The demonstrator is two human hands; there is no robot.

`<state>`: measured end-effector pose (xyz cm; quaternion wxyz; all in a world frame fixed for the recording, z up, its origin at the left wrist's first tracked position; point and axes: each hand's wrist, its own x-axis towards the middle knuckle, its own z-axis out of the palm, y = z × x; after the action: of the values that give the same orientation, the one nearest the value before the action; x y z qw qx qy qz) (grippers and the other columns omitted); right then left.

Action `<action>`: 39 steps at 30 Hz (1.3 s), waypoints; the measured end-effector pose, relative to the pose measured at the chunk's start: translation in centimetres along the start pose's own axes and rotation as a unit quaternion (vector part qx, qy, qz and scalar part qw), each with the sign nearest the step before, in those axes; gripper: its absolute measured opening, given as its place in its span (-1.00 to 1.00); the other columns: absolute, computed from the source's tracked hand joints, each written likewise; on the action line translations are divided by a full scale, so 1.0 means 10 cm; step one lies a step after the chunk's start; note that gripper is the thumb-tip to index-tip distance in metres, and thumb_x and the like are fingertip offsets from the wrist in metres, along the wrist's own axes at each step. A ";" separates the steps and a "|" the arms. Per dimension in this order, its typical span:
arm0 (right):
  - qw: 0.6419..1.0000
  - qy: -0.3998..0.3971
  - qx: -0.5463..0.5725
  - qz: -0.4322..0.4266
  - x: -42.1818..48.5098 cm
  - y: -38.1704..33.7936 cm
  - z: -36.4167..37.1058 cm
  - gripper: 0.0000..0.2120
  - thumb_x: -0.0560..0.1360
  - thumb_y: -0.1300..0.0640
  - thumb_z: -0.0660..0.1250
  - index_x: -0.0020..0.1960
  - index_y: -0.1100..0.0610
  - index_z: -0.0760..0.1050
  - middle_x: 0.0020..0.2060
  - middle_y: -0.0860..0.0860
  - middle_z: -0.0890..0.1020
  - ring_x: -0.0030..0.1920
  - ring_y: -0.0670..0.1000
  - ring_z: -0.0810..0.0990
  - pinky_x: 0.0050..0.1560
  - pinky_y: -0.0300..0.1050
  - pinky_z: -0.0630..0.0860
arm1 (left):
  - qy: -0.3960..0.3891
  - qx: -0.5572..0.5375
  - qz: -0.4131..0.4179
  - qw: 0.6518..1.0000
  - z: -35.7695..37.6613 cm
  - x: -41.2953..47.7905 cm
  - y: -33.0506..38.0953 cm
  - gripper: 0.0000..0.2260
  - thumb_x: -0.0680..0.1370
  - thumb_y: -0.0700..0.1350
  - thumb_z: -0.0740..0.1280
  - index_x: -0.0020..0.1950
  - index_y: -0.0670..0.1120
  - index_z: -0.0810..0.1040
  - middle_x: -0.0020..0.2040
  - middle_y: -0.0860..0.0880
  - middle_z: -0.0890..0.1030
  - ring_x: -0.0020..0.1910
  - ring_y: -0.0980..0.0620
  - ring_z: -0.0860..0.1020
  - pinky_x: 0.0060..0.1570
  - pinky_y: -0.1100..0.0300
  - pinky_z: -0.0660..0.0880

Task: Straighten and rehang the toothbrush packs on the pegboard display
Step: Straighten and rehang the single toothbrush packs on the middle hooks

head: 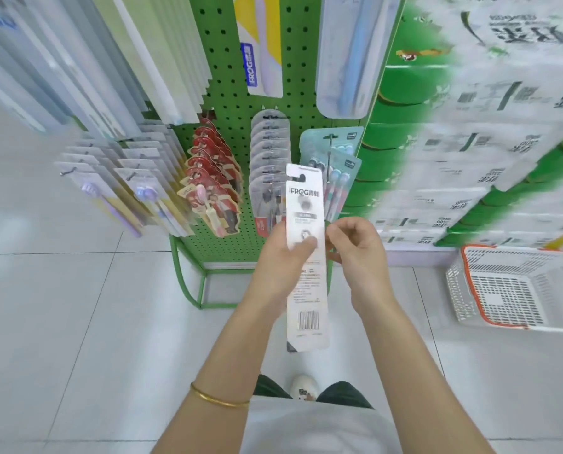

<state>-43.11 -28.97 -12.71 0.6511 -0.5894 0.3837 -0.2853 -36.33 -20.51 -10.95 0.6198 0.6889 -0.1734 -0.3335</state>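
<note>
Head view, looking down at the display.

- A long, narrow white cardboard toothbrush pack (308,290) printed "FROG" is held upright in front of the lower part of the green perforated metal pegboard (234,93). Its printed back and barcode are turned to the camera, and its hang-hole end is uppermost. It is hung on no peg.
- Left grip (283,253): closed round the pack at mid-length, with the thumb laid across the printed face and the fingers hidden behind. A thin gold bangle (218,399) is worn on this forearm.
- Right grip (355,247): fingers curled, just beside the pack's right edge. Whether the edge is pinched or only approached cannot be told.
- On the pegs behind, a row of red-carded packs (214,178), a row of clear round-topped blister packs (270,149) and two teal-carded packs (335,152) are seen. The front teal pack is tilted.
- A white plastic basket with an orange rim (509,290) is set on the pale tiled floor (77,290) to the right, below stacked green-and-white cartons (470,142).
</note>
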 end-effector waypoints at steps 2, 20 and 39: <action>1.000 -0.024 0.005 -0.006 -0.02 -0.01 0.01 -0.87 0.54 0.25 0.29 -0.12 0.06 0.51 -0.21 -0.08 0.61 -0.18 -0.10 0.58 -0.10 -0.15 0.54 | 0.002 -0.042 -0.004 0.999 0.01 -0.04 0.04 -0.85 0.59 -0.24 0.25 -0.02 -0.01 0.55 -0.21 0.03 0.63 -0.26 0.11 0.58 -0.26 0.22 0.50; 0.982 -0.142 -0.011 -0.123 -0.13 -0.12 -0.02 -0.90 0.46 0.13 0.30 -0.11 -0.01 0.59 -0.18 -0.13 0.66 -0.10 -0.05 0.59 0.00 -0.07 0.54 | -0.001 -0.230 -0.090 0.969 -0.04 -0.14 0.33 -0.71 0.61 0.09 0.15 -0.12 0.00 0.60 -0.32 0.03 0.62 -0.37 0.10 0.54 -0.31 0.25 0.45; 0.997 0.074 0.021 0.016 -0.07 0.06 -0.53 -0.82 0.54 0.29 0.27 -0.05 0.05 0.59 -0.13 0.04 0.67 -0.11 0.02 0.61 -0.02 -0.04 0.55 | -0.153 -0.179 -0.209 0.949 0.58 0.35 -0.07 -0.71 0.61 0.04 0.14 0.03 -0.09 0.58 -0.06 -0.16 0.64 -0.09 -0.12 0.60 -0.04 0.02 0.50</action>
<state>-47.97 -31.19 -13.28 0.6379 -0.5466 0.4340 -0.3256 -37.83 -26.91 -12.58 0.6152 0.5281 -0.0557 -0.5827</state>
